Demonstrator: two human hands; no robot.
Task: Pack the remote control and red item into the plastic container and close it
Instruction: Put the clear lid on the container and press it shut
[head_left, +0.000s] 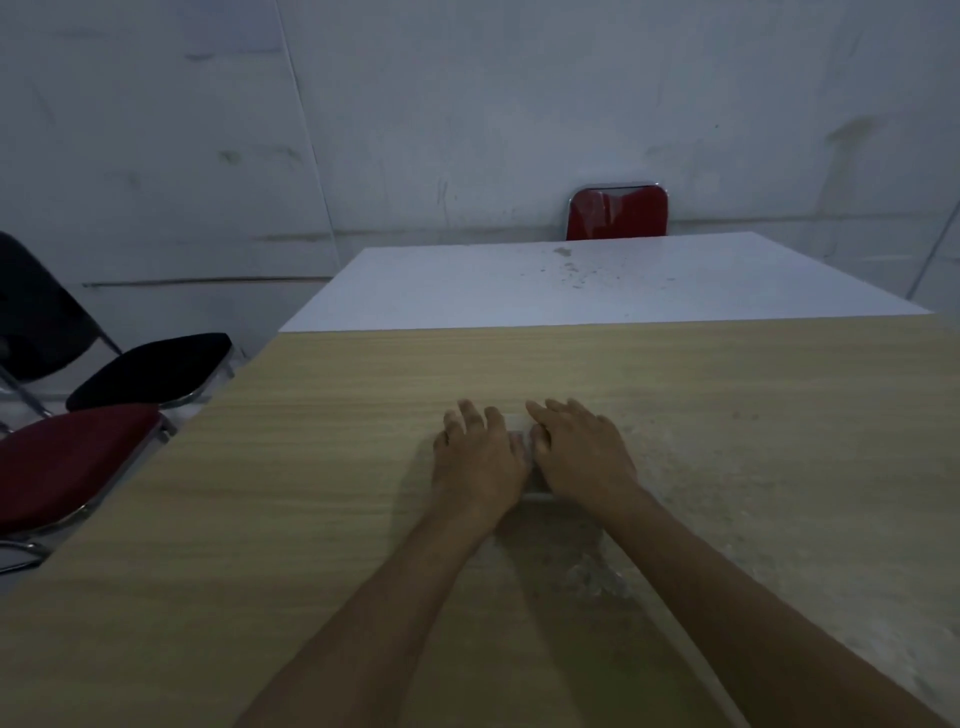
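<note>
Both my hands lie palm down, side by side, on a clear plastic container (535, 493) in the middle of the wooden table (311, 493). My left hand (475, 457) covers its left part and my right hand (584, 452) covers its right part. Only a thin strip of the container shows between and just below the hands. The remote control and the red item are not visible; whatever lies inside the container is hidden by my hands.
A white table (571, 286) adjoins the wooden one at the far side, with a red chair back (618, 213) behind it. At the left stand a red chair seat (67, 462) and a black chair seat (150, 371). A grey wall lies behind.
</note>
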